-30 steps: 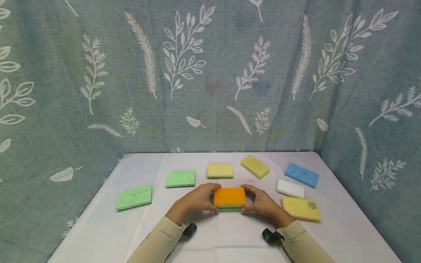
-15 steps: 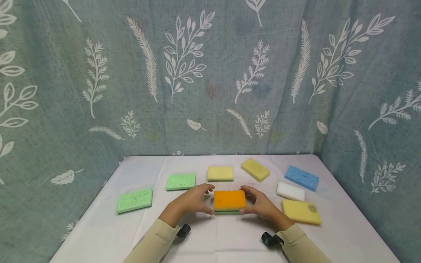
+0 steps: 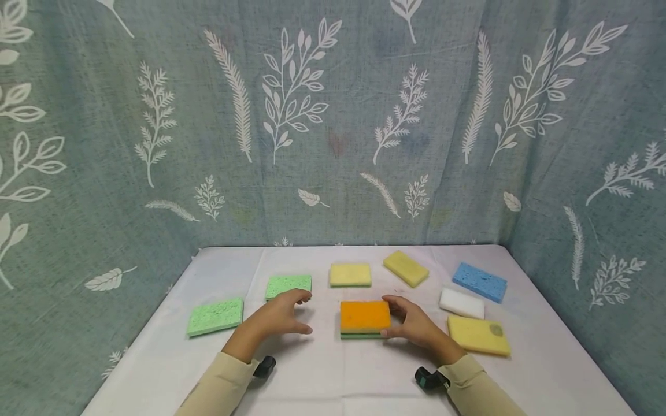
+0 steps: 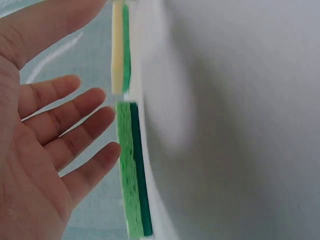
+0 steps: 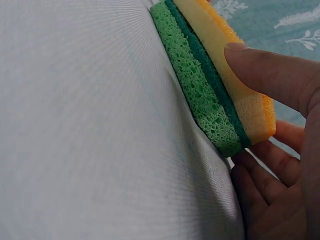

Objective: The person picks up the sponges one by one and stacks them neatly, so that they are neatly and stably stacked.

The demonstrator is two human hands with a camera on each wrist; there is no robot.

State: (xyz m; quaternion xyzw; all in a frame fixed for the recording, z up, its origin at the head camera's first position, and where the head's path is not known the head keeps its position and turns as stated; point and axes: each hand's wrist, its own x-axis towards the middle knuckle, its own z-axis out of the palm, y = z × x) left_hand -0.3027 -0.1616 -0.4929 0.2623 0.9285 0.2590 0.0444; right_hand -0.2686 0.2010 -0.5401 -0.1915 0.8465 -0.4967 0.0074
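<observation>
No containers in view; sponges lie loose on the white tablecloth [image 3: 364,375].

R hand [image 3: 416,325] is at the right short end of the orange sponge [image 3: 365,316], fingers curled round that end. In the wrist view the thumb [image 5: 270,75] presses on the sponge's yellow side and the other fingers [image 5: 270,172] reach under and behind it. So a loose grip on the stack's end.

L hand [image 3: 276,316] is off the stack, at abt 9 o'clock from it, a clear gap between. Fingers spread and near straight, palm open, holding nothing; the wrist view shows the open palm [image 4: 35,150] facing a green sponge [image 3: 288,285] seen edge-on.

Orange sponge sits at table centre, flat, on top of a green one [image 5: 200,95] w/ a dark green scrub layer; edges roughly flush. Orange top, yellow foam body below.

Around it: pale yellow sponge [image 3: 350,275] at 12, olive-yellow one [image 3: 406,268] at 1, blue [image 3: 479,281] and white [image 3: 461,303] at 2–3, stained yellow one [image 3: 478,334] at 3–4, another green one [image 3: 215,316] at 9, far left.
</observation>
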